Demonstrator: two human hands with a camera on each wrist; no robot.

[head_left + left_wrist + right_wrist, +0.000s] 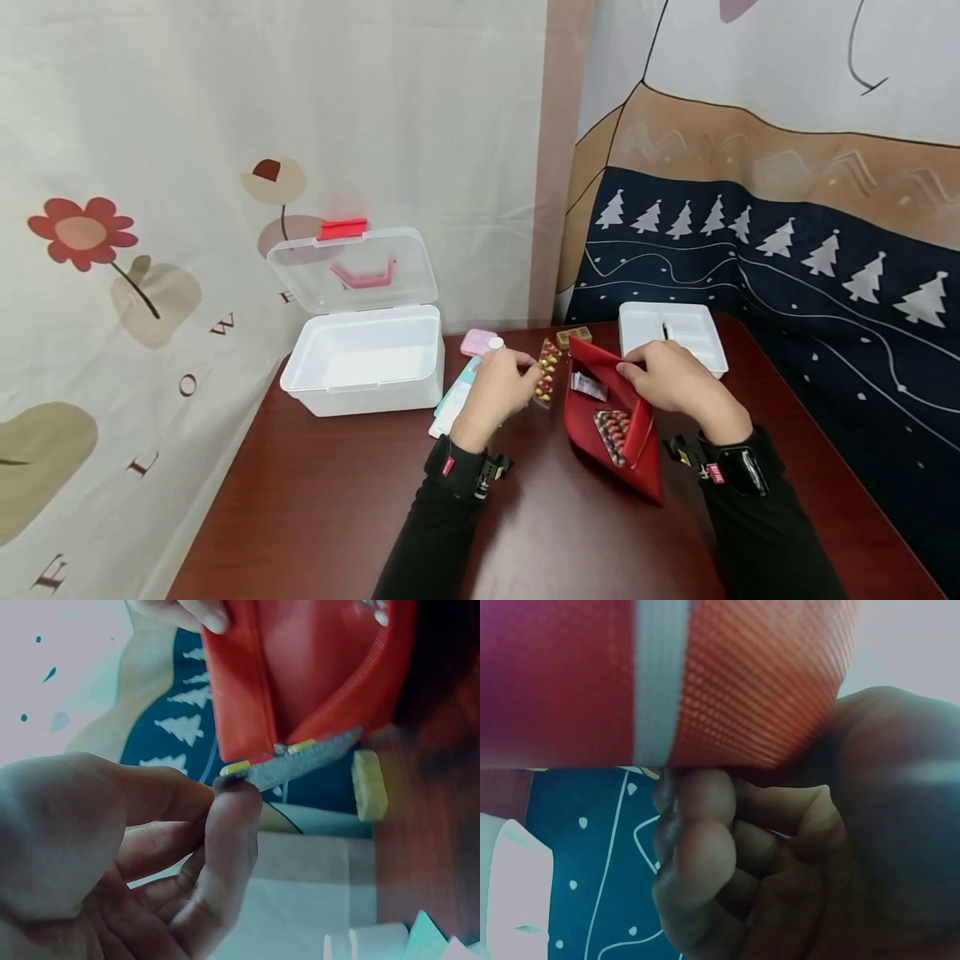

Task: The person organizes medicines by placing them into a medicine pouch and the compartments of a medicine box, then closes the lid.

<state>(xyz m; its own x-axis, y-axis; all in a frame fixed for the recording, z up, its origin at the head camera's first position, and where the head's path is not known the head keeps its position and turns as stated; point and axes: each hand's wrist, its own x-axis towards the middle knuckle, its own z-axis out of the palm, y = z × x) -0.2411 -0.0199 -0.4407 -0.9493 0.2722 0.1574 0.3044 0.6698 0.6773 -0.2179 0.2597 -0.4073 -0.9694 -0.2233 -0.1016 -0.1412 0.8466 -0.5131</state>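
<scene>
Pinching a pill strip (548,372) by its edge with the left hand (497,390), thumb and fingertips pressed tight on it. Sticking out to the right of those tips, just beside a red pouch (586,412). Laid long ways from near to far, with a small lean, and much nearer to the left hand than to the right hand (678,382). Cannot tell if touching the pouch or just apart.

Gripping the red pouch by its top edge with the right hand, cloth held between thumb and curled fingers. Set between both grips, mouth gaping wide.

Thin, flat strip: shiny silver, with bright yellow and red pills. Pouch of bumpy woven cloth, with a pale band and a zip with tiny teeth. Inside, left of the right grip: a pill pack (614,437) in neat rows and a little white packet (589,386).

Just past the left grip: a round white bottle (496,343) and a smooth pink box (477,342). Further left: a big plastic tub (390,400). Beyond the right grip: a shallow white tray (697,323).
</scene>
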